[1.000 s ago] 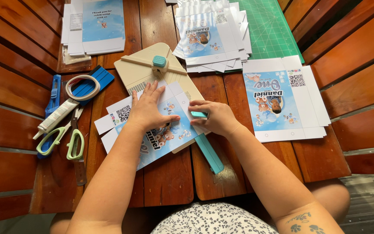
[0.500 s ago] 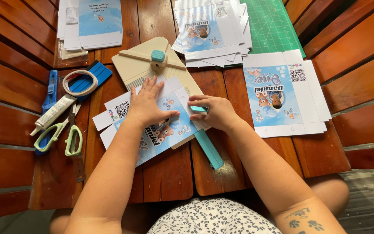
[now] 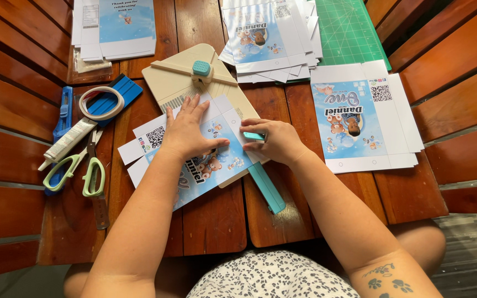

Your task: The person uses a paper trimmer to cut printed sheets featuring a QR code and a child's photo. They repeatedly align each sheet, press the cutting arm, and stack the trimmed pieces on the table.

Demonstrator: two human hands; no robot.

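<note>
A printed blue-and-white sheet (image 3: 216, 165) lies on a beige paper trimmer (image 3: 175, 83) in the middle of the wooden table. My left hand (image 3: 189, 129) presses flat on the sheet, fingers spread. My right hand (image 3: 274, 140) grips the small teal slider (image 3: 254, 136) on the trimmer's teal rail (image 3: 266, 187), at the sheet's right edge. A second teal knob (image 3: 201, 68) sits on the trimmer's far arm.
Green-handled scissors (image 3: 78, 174), a glue tube (image 3: 67, 142), a tape ring (image 3: 101, 102) and a blue cutter (image 3: 64, 113) lie left. Printed sheet stacks sit at top left (image 3: 117, 25), top centre (image 3: 266, 36) and right (image 3: 362, 118). A green cutting mat (image 3: 351, 30) is behind.
My hands and the sheet have stayed put on the trimmer; the view has shifted slightly, and my right hand has stayed on the teal slider.
</note>
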